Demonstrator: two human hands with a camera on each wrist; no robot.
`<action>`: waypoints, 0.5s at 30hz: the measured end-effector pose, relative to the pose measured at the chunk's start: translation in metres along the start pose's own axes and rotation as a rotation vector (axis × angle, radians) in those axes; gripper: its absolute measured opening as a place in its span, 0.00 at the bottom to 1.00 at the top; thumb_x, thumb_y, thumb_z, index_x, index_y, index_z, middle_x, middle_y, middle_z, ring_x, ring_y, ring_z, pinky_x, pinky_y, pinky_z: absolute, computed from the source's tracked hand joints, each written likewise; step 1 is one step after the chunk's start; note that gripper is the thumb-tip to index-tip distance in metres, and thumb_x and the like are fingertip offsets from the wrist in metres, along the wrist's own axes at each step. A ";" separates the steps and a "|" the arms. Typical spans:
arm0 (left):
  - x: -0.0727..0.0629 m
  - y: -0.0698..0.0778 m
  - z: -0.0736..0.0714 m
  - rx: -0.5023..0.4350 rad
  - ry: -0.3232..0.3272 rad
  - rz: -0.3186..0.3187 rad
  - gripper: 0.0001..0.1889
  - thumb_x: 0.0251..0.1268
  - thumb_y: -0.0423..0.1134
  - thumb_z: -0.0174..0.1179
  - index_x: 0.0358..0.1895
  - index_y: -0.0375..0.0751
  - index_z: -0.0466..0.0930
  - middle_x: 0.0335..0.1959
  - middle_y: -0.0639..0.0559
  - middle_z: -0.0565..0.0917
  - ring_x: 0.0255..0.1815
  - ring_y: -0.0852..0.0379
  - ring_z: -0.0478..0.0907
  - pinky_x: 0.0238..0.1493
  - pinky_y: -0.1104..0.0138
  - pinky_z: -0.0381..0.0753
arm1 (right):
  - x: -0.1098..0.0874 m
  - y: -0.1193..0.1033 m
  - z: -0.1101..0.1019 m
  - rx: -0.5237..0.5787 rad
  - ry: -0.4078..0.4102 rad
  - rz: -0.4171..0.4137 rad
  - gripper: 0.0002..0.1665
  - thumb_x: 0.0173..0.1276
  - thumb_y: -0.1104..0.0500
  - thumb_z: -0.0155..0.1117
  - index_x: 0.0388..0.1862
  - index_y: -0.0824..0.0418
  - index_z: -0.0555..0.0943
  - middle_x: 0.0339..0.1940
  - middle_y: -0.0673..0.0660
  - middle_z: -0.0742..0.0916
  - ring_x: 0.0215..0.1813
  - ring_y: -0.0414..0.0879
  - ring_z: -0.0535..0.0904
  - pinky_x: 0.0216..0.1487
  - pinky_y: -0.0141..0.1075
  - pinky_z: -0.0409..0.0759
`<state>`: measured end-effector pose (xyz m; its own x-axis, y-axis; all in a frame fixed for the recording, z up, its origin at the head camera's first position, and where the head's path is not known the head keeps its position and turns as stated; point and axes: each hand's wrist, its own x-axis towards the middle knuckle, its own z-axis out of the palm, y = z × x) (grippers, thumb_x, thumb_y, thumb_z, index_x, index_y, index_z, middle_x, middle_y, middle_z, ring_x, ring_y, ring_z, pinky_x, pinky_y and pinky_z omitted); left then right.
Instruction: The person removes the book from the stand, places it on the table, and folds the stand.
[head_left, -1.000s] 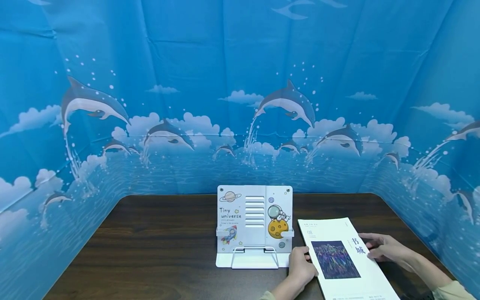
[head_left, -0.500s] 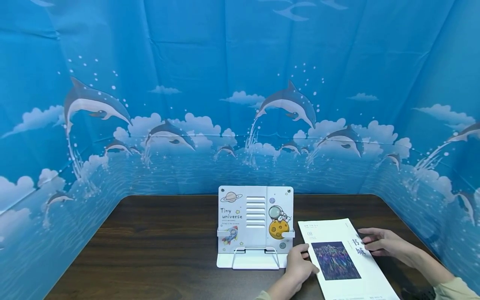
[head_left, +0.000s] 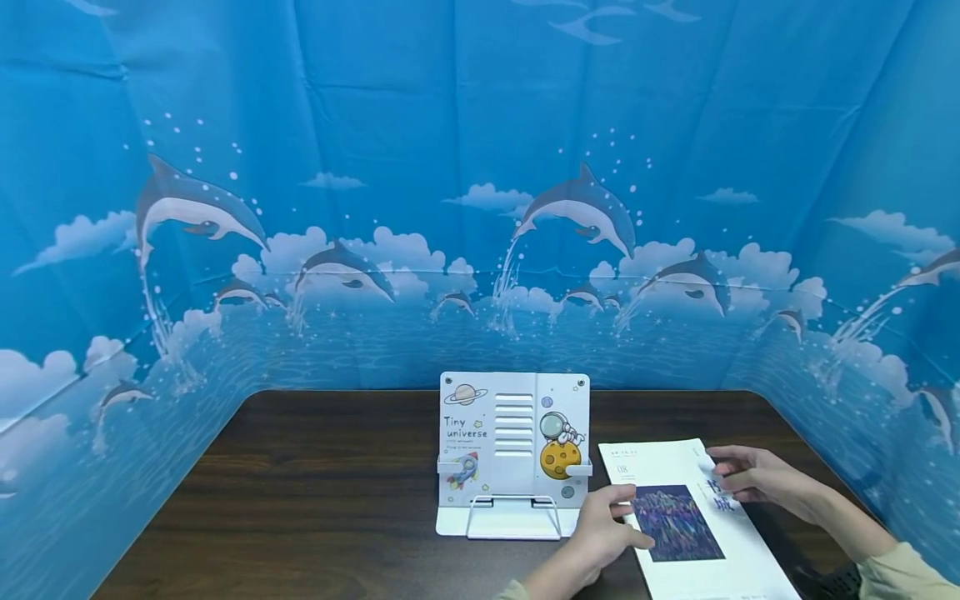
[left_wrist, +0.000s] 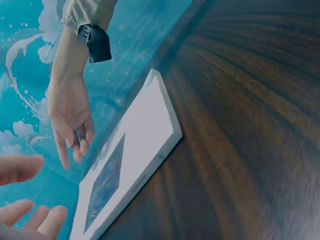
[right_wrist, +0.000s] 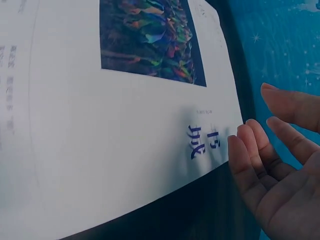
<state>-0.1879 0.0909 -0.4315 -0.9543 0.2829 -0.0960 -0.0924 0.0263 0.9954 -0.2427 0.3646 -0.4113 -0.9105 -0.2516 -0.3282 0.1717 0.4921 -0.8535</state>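
We count one white stand (head_left: 513, 479), one left hand (head_left: 600, 528) with fingers apart, one white book (head_left: 712, 571) flat on the tabletop (head_left: 315, 483) right of the stand, its cover bearing one dark, multicoloured picture (head_left: 677, 523) and blue characters (head_left: 723, 504), and one right hand (head_left: 771, 479) near the book's edge, fingers parted.

Blue dolphin backdrop (head_left: 420, 200), dark wooden table (head_left: 300, 492)

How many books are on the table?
1: the book, cover up, on the right side of the table, right of the white stand in the head view. No other shows, though any outside the frame would be hidden.
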 end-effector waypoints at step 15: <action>-0.013 0.041 -0.053 0.001 -0.084 0.157 0.29 0.41 0.23 0.64 0.54 0.35 0.72 0.52 0.49 0.76 0.54 0.49 0.72 0.51 0.63 0.75 | 0.009 -0.023 0.019 -0.001 0.007 -0.038 0.39 0.60 0.64 0.58 0.65 0.76 0.54 0.47 0.63 0.76 0.41 0.48 0.72 0.38 0.41 0.77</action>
<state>-0.1944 0.0374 -0.3895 -0.9299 0.3626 0.0610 0.0564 -0.0233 0.9981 -0.2482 0.3348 -0.4021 -0.9189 -0.2646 -0.2927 0.1365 0.4828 -0.8650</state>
